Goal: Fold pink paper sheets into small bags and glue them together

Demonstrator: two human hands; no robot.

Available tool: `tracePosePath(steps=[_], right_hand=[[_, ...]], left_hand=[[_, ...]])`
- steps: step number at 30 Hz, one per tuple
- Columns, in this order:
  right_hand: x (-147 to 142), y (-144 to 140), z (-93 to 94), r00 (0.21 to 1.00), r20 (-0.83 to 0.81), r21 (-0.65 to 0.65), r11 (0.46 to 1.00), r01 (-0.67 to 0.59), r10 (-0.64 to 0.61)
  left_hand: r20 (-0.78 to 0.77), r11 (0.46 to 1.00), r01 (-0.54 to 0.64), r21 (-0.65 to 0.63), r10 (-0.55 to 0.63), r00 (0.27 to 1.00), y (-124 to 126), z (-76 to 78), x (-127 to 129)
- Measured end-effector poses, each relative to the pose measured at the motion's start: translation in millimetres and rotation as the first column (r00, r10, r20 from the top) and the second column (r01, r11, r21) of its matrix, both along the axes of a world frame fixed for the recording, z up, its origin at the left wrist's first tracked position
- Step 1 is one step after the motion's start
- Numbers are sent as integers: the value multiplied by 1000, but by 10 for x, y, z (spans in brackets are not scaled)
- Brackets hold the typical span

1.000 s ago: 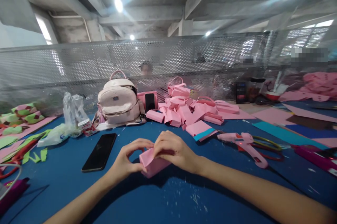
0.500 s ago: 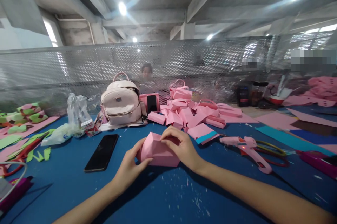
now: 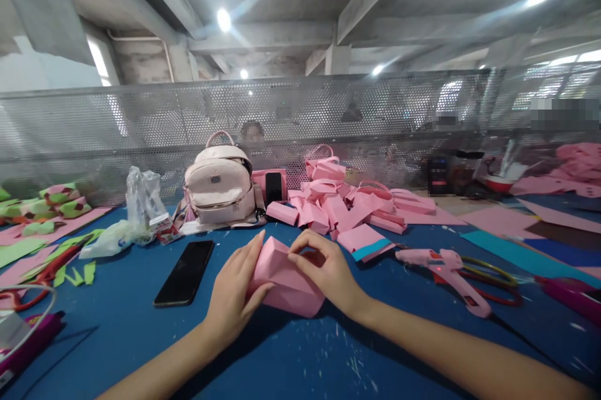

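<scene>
two bare hands shape a pink box on the blue table, where it sits just in front of the worker, between a phone to the left and a pink glue gun to the right. the left hand lies flat against the box's near left side, fingers straight and thumb tucked under the edge, seemingly to brace it. the right hand curls over the top right, fingertips pinched together on a flap, likely pressing a fold down. behind them, a pile of pink boxes rests beside a backpack, within easy reach. green scraps and a plastic bag lie well off to the left.
</scene>
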State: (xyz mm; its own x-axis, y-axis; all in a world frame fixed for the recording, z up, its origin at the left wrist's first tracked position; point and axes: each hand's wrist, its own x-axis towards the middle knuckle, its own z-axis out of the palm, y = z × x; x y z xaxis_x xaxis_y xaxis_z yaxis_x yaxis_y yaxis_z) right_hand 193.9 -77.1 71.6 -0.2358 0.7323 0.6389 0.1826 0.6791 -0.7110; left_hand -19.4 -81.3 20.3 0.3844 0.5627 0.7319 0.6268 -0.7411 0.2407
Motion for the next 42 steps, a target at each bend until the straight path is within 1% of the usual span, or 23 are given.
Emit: tracePosePath(steps=[2,6,10,17,20,23,26,28,29,31,33,35,39,40,42], right_hand=[[-27,-37,7,1000,2,-12,1000,-9,9],[-66,-85,9,1000,9,12,1000,-9,9],[-81,-102,9,1000,27,36,999,1,-2],[-92,-93,0,1000,28,56,998,-5,4],[-91,-91,-3,999,32,69,998,-8,6],[-90,-96,-10,999,37,77,997,-16,13],[-91,-105,-21,999,43,80,997,-23,19],[-89,-104,-23,999,50,84,996,-23,19],[-85,-100,-20,998,54,87,996,-21,16],[-70,-78,-9,998,59,89,996,-12,7],[-45,-38,7,999,51,84,996,6,-10],[-11,17,18,999,22,70,997,37,-39],[57,137,7,996,-47,26,996,82,-81],[71,165,-2,995,-57,18,996,84,-82],[92,216,-24,994,-72,6,997,83,-82]], left_hand=[[21,1000,0,-1,0,1000,-21,28,4],[34,1000,13,-4,-13,999,-40,42,36],[-5,999,-7,48,8,1000,-27,36,60],[-103,989,-80,127,93,990,20,-12,48],[-137,985,-73,155,95,986,30,-38,39],[-131,987,-53,154,74,989,26,-42,34],[-96,991,-25,133,38,995,12,-28,36],[-54,996,6,89,-1,999,-1,-18,42],[-17,999,28,47,-27,999,-9,-14,47],[111,993,89,-84,-79,991,-22,-12,56],[282,955,171,-241,-100,954,-26,-14,59],[417,900,247,-359,-82,905,-14,-17,55],[577,821,322,-471,11,817,45,-19,58],[621,784,361,-505,39,783,60,-20,66],[707,672,481,-563,91,701,82,-25,91]])
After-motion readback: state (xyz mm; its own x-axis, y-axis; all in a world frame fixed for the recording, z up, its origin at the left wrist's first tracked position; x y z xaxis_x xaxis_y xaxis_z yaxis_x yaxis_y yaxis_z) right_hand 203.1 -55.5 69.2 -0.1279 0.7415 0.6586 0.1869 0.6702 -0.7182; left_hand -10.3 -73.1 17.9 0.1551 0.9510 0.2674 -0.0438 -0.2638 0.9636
